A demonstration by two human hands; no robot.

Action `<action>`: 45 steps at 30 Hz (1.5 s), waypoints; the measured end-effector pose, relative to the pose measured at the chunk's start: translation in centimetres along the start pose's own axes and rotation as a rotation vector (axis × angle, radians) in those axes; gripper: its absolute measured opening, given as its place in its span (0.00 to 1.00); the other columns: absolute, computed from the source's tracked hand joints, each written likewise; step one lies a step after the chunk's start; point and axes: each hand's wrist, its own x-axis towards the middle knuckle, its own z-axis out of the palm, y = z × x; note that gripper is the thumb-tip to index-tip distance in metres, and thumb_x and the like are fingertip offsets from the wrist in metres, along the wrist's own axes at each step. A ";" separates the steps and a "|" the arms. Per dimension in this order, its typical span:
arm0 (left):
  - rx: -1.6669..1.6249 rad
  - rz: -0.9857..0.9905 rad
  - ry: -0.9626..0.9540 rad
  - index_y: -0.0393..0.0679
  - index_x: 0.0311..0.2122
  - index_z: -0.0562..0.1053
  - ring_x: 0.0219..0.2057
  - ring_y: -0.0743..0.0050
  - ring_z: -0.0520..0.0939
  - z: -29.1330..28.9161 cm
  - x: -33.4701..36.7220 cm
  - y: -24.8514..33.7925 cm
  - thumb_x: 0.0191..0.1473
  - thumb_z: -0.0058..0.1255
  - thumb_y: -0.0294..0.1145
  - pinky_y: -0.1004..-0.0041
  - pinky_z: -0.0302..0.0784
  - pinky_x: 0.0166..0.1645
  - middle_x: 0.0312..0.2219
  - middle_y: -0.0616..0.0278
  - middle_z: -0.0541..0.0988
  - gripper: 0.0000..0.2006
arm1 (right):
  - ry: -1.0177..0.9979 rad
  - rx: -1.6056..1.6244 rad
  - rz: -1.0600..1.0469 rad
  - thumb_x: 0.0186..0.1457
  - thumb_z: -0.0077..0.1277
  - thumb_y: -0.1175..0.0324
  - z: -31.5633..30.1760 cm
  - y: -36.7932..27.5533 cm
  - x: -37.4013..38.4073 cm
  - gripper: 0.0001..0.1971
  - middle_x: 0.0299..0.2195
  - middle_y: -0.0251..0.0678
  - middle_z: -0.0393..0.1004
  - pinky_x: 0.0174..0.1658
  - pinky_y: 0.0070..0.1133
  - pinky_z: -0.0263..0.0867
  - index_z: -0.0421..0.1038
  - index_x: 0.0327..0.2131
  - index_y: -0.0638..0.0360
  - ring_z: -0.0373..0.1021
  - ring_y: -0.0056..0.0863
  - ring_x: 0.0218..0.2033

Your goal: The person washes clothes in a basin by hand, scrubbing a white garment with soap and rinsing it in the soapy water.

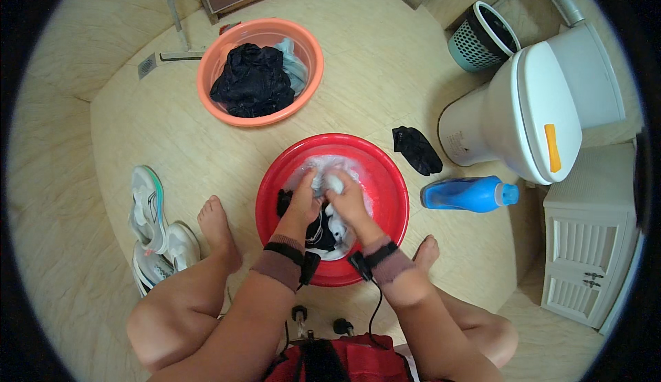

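Observation:
A red basin (389, 203) stands on the floor between my feet, with suds and wet black and white garments (319, 234) in it. Over the suds, my left hand (304, 199) and my right hand (350, 201) are close together, both closed on one pale, soapy cloth (318, 183). Part of it bulges white between the fingers of my right hand. My fingers and the foam hide most of its shape, so its exact kind cannot be made out.
An orange tub (313, 72) holding dark and pale clothes stands beyond the basin. To the right are a black cloth (417, 151), a blue bottle (461, 194) lying down, a toilet (509, 106), a waste bin (475, 41) and a white cabinet (585, 244). Sneakers (148, 210) lie left.

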 end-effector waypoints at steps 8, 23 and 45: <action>-0.175 -0.073 -0.346 0.43 0.48 0.70 0.41 0.65 0.78 -4.6 1.3 -0.8 0.59 0.39 0.47 0.62 0.73 0.49 0.41 0.57 0.77 0.20 | -0.170 -0.231 -0.268 0.44 0.56 0.61 1.6 -8.7 -6.3 0.15 0.32 0.43 0.76 0.39 0.36 0.69 0.72 0.39 0.48 0.72 0.47 0.34; 0.627 0.401 0.209 0.38 0.55 0.64 0.54 0.62 0.66 -1.1 1.7 -1.1 0.49 0.52 0.29 0.68 0.62 0.56 0.54 0.54 0.65 0.26 | 0.128 -0.688 0.456 0.54 0.47 0.50 -2.2 4.7 -0.7 0.31 0.39 0.57 0.73 0.45 0.38 0.66 0.59 0.52 0.65 0.71 0.50 0.42; -0.203 -0.046 -0.253 0.43 0.46 0.71 0.41 0.61 0.79 -6.0 2.4 -2.8 0.60 0.37 0.44 0.60 0.75 0.47 0.42 0.56 0.77 0.18 | -0.045 -0.351 -0.323 0.44 0.57 0.61 2.5 -7.5 -4.4 0.15 0.30 0.45 0.76 0.35 0.34 0.69 0.72 0.38 0.52 0.73 0.47 0.32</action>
